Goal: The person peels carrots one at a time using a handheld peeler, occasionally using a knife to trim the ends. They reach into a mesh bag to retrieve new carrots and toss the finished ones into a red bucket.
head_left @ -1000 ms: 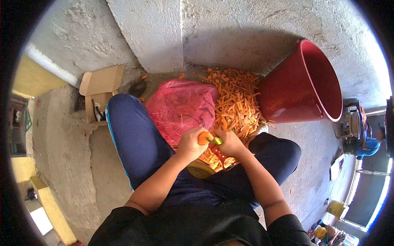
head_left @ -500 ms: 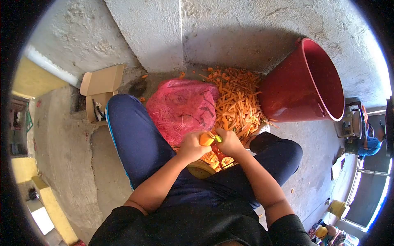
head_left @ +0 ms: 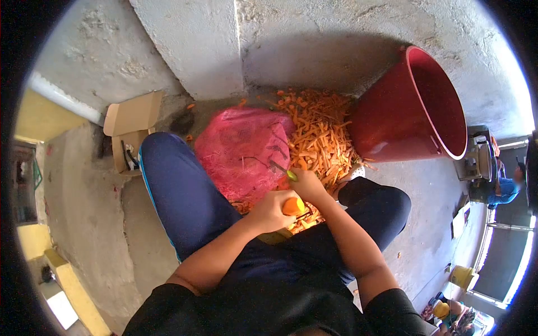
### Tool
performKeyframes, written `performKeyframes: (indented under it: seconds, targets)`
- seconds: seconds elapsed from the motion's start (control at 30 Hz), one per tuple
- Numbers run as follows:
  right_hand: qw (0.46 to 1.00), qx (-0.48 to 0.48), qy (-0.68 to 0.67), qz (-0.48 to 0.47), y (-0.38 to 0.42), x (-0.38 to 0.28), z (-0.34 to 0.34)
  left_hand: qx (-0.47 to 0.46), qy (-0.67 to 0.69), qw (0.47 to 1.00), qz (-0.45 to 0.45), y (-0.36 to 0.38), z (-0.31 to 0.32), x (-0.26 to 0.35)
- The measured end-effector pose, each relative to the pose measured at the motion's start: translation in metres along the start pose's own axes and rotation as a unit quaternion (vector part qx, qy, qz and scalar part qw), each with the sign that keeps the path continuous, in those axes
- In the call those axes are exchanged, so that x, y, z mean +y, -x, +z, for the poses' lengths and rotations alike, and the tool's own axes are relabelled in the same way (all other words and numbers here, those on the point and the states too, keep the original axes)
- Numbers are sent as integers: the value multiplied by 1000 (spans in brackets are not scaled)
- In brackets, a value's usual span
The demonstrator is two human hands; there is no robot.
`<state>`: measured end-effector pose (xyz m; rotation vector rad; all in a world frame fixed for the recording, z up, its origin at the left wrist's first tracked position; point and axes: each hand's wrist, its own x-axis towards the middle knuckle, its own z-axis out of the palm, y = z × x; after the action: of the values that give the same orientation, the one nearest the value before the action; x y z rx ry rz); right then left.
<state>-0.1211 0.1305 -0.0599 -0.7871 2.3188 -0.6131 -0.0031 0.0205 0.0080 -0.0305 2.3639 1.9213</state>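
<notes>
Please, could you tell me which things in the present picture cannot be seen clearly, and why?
All in the head view:
- Orange vegetable: far end hidden by the left hand.
- Green object: the rest hidden in the right hand, so its kind is unclear.
- Pink mesh bag: contents obscured by the mesh.
- Red bucket: bottom hidden by its side.
- Person at right: too small for any held item to be told.

Top, one: black, plain, short-sleeved (head_left: 269, 308); sleeves (head_left: 395, 311) loose, ending above the elbow. Trousers, one pair: navy (head_left: 188, 196), long, with a thin light-blue and white stripe (head_left: 148, 193) down the nine o'clock outer edge. Shoe, one visible, at one o'clock: white, perforated (head_left: 354, 172).
</notes>
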Motion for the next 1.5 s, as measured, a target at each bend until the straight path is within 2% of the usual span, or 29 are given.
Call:
performKeyframes:
  seconds: [0.1, 0.2, 0.27, 0.33, 0.37, 0.43, 0.47, 0.5, 0.53, 0.57, 0.6, 0.63, 0.67, 0.73, 0.8, 0.83, 0.87, 0.93, 1.0, 1.03, 1.07, 1.1, 1.17, 1.2, 1.23, 1.27, 1.33, 1.4, 1.5]
  targets:
    - [998, -49, 22, 29, -1, 9, -9, 9, -59, 998, 35, 0, -3, 2]
    - [995, 16, 53, 86, -3, 18, -27, -44, -209, 977, 13, 4, -1, -9]
    - [992, 4, 81, 94, -2, 20, -36, -157, -327, 929, -70, 6, -4, -11]
    - [990, -3, 99, 99, -5, 30, -32, -274, -440, 842, -151, 4, -5, -12]
    - [984, -49, 170, 31, -9, 38, -26, -304, -461, 818, -163, 0, -5, -9]
    - [936, -141, 306, -105, -21, 61, -5, -285, -420, 850, -141, -21, -6, -2]
    - [956, -129, 251, -80, -26, 77, 6, -275, -399, 865, -129, -35, -8, 4]
    - [972, -115, 195, -55, -31, 95, 19, -323, -430, 841, -57, -57, -12, 24]
    - [985, -100, 137, -31, -35, 102, 25, -290, -388, 875, -13, -82, -13, 51]
    - [987, -67, 140, -31, -25, 78, 13, -251, -354, 901, 25, -111, -6, 84]
    - [988, -37, 145, -30, -13, 52, -1, -92, -232, 955, 158, -134, 0, 118]
    - [991, -1, 108, -79, -20, 67, 11, 9, -160, 953, 257, -154, 0, 158]
    - [988, 36, 73, -130, -34, 94, 31, 116, -121, 917, 363, -177, 7, 177]
    - [982, 88, 58, -155, -41, 107, 31, 197, -197, 882, 381, -184, 4, 214]
    - [989, 87, 84, -91, -35, 95, 18, 203, -210, 872, 394, -182, -8, 213]
    - [992, 71, 94, -50, -28, 77, 3, 187, -202, 876, 395, -180, -17, 194]
    - [995, 28, 97, 8, -10, 39, -35, 160, -243, 912, 289, -166, -29, 180]
    - [995, 69, 40, 65, 15, 5, -70, 70, -307, 943, 103, -153, -58, 116]
    - [994, 68, -40, 74, 37, -5, -92, -22, -398, 914, -72, -119, -92, 44]
    - [991, 69, -81, 75, 43, -2, -99, -74, -444, 877, -169, -99, -108, 28]
    - [992, 61, -94, 57, 42, 11, -101, -73, -448, 859, -239, -81, -118, 2]
    - [992, 52, -108, 40, 40, 23, -103, -75, -459, 839, -283, -64, -128, -26]
    - [997, 51, -29, 40, 48, 1, -133, -80, -432, 818, -371, -29, -138, -82]
    - [998, 31, -8, 57, 41, 0, -143, -167, -434, 782, -415, -18, -141, -106]
    - [998, 45, -3, 41, 29, 16, -145, -185, -442, 769, -424, -8, -138, -109]
    - [998, 28, -64, 11, 15, 29, -152, -179, -435, 756, -455, -1, -135, -130]
    - [992, 84, -98, 15, -17, 58, -158, -220, -422, 733, -485, -3, -136, -124]
    - [970, 129, -207, 21, -50, 94, -147, -143, -413, 801, -410, -1, -136, -174]
    - [989, 143, -6, 46, -67, 79, -147, -50, -371, 889, -264, 3, -128, -221]
